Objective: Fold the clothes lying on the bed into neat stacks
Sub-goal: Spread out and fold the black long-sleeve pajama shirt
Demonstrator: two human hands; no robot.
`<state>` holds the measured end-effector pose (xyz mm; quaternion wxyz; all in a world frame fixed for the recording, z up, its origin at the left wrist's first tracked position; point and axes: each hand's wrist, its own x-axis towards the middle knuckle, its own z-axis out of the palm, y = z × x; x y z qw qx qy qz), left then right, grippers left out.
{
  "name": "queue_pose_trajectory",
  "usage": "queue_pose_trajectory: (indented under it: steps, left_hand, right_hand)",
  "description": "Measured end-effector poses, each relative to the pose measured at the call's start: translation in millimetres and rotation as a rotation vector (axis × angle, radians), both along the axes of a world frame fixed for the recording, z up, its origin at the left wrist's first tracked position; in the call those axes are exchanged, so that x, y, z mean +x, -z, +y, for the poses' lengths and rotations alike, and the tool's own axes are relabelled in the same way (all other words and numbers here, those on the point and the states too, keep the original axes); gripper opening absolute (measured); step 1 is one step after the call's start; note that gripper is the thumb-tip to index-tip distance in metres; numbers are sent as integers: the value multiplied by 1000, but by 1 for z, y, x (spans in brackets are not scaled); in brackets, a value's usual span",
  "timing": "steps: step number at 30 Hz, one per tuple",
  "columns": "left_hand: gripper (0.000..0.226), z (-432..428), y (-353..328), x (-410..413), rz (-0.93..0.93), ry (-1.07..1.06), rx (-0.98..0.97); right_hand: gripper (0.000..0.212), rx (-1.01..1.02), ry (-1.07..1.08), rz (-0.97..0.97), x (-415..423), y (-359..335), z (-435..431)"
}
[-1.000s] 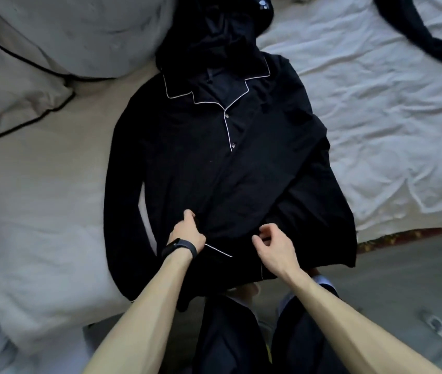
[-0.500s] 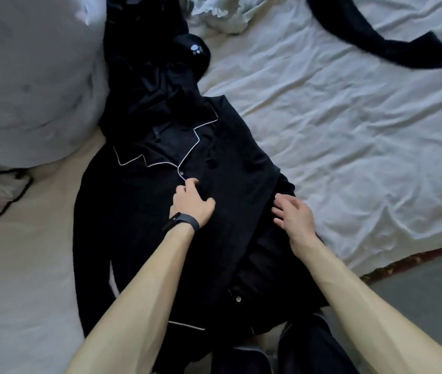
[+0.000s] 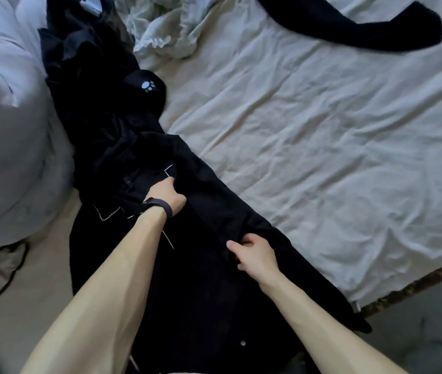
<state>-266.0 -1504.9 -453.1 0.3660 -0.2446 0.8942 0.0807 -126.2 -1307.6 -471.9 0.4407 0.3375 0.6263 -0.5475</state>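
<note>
The black shirt is lying on the bed. The left hand is gripping fabric by its collar and the right hand is pinching lower down, probably keeping 1 straight fold line.

A black shirt edged with thin white piping is seen at centre. At 11 o'clock a black garment is marked with a white paw print. The sheet is coloured cream-white, and the pillow at 9 o'clock pale grey with black piping. A black wristband is worn. Another black piece is seen at 1 o'clock.
</note>
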Motion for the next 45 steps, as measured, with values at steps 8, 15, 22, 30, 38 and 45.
queue_pose_trajectory:
  steps: [8,15,22,30,38,45]
  left_hand:
    - [51,3,7,-39,212,-369,306]
    - [17,-1,4,-53,25,37,-7]
    - [37,-8,10,-54,28,-258,170]
    - [20,2,21,-73,181,-337,266]
    - [63,-1,24,-77,111,-485,329]
    - [29,-4,23,-78,123,-849,443]
  right_hand:
    - [68,108,261,-89,-43,1,2]
    - [42,50,-9,-70,-18,9,-11]
    - [71,1,448,-167,-23,3,-7]
    - [52,-38,518,-219,-19,23,-12]
    - [12,-147,577,-166,-24,14,1]
    - [39,-218,754,-227,-35,10,2]
